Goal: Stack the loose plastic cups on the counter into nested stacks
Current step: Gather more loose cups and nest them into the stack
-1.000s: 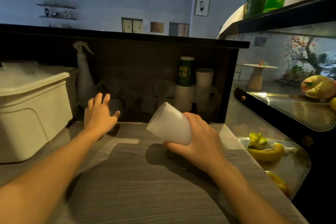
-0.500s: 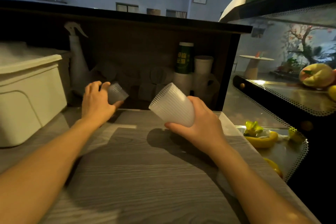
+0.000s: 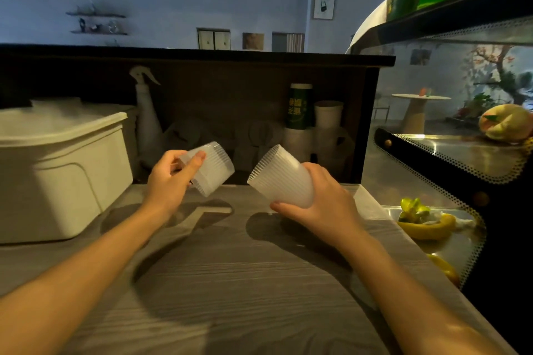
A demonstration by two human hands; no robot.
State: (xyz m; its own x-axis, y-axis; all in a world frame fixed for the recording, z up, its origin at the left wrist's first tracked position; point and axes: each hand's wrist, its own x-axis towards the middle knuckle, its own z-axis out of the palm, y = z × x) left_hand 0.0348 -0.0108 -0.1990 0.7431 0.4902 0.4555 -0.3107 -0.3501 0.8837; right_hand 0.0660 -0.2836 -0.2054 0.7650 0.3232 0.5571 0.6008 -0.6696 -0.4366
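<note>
Above the grey wood-grain counter (image 3: 259,282), both hands hold ribbed translucent plastic cups clear of the surface. The left hand (image 3: 168,179) wraps its fingers and thumb round the base end of a single cup (image 3: 212,168), which lies tilted with its mouth turned right and slightly down. The right hand (image 3: 323,199) grips the base end of a second cup (image 3: 281,177), possibly a short nested stack already, though the ribbing makes that hard to tell; its mouth points up and to the left. The two rims sit near each other over the counter's back edge, not touching.

This looks like the joining step: one cup picked up, about to be nested with the other. As I judge it, the next move calls for turning one cup so that a base faces an open mouth, since the two mouths now face each other, then lining up the axes and sliding one inside.

More loose cups (image 3: 259,141) lie dimly in the dark recess at the back of the counter, beyond the hands, so plenty of the task remains. A white bin (image 3: 57,170) stands on the counter's left side.
</note>
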